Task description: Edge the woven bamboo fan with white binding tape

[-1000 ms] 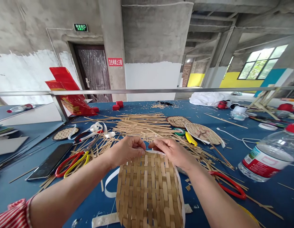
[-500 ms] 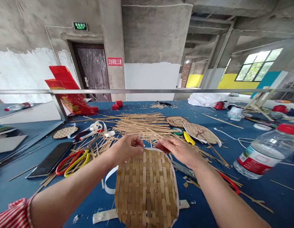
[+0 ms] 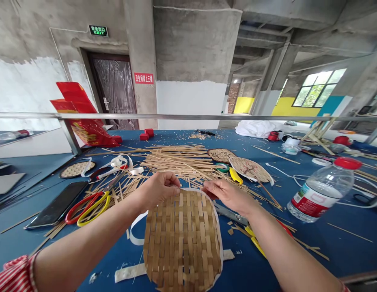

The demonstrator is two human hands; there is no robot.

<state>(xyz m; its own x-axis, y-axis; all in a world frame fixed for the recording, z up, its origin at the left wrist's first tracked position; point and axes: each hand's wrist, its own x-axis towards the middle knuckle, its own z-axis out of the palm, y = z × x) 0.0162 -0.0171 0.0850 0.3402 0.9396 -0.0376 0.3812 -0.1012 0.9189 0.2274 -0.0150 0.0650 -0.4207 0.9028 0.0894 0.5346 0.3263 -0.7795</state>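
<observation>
A woven bamboo panel (image 3: pixel 182 239) with rounded corners stands tilted up in front of me, its right and top edges lined with white tape (image 3: pixel 220 239). My left hand (image 3: pixel 162 188) pinches the panel's top edge left of the middle. At the top right corner, my right hand (image 3: pixel 220 191) has thumb and fingers closed on the taped edge. Between the hands a short stretch of white edging shows. A loose loop of white tape (image 3: pixel 134 230) hangs out on the left side. The fingertips partly hide what they grip.
Bamboo strips (image 3: pixel 179 160) lie heaped beyond the panel. Red-and-yellow scissors (image 3: pixel 91 207) and a phone (image 3: pixel 59 205) lie left. More scissors (image 3: pixel 232 213) are beneath my right forearm. A water bottle (image 3: pixel 324 192) stands right. Finished-looking woven pieces (image 3: pixel 252 169) lie behind.
The view has turned slightly right, so everything sits further left. My hands are a little further apart along the panel's top edge, both still closed on it.
</observation>
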